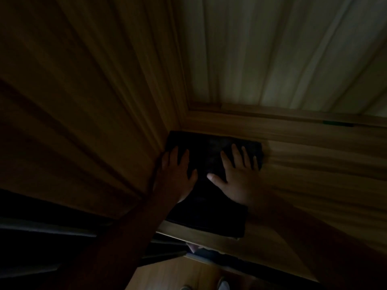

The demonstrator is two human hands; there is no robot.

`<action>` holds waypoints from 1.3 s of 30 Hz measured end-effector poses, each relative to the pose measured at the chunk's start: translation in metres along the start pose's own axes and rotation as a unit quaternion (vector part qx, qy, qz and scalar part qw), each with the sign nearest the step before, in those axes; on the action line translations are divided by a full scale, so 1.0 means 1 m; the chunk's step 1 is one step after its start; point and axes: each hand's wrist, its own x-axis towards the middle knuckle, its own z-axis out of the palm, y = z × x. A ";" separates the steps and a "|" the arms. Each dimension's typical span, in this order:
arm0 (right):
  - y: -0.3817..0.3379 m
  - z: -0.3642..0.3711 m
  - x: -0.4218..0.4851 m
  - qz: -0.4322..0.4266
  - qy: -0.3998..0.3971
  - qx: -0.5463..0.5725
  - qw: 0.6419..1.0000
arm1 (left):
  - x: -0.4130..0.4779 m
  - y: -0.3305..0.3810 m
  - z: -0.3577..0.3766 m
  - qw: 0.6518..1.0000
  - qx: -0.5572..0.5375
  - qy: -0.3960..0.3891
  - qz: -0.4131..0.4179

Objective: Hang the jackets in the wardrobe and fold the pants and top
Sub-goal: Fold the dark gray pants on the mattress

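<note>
Filling most of the dim head view, a wooden wardrobe interior is seen: a side panel (pixel 83 91) of dark brown wood takes up the left half, and a paler ribbed back panel (pixel 282 49) occupies the upper right. Below these, a wooden shelf (pixel 314 164) runs across the right side, its front edge passing diagonally toward the bottom right. A folded black garment (pixel 209 210) is laid flat on this shelf, pushed into the corner where the side panel and the back meet; its near edge reaches the shelf's front edge. Whether it is the pants or the top cannot be told in this light.

Two bare forearms are extended up from the bottom of the view onto the garment. The left hand (pixel 178 174) is laid palm down on the garment's left part, close against the side panel, with the fingers spread and nothing gripped. The right hand (pixel 236 176) is likewise pressed flat on the right part, fingers splayed and the thumb pointed inward toward the left hand; it, too, is open and grasps nothing.

Beneath the shelf, a strip of lighter wooden floor (pixel 167 275) is visible, and pale shoe tips (pixel 223 285) are glimpsed at the bottom edge.
</note>
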 end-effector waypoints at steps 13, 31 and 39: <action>-0.003 0.010 -0.012 -0.001 -0.030 0.020 0.999 | 0.000 -0.008 0.012 0.999 -0.012 -0.017 0.038; -0.017 0.022 -0.088 -0.049 -0.035 0.065 0.996 | -0.087 -0.014 0.001 0.994 -0.085 -0.063 0.006; -0.057 -0.014 -0.159 -0.154 0.017 -0.052 0.987 | -0.207 -0.042 -0.046 0.970 -0.236 -0.059 0.028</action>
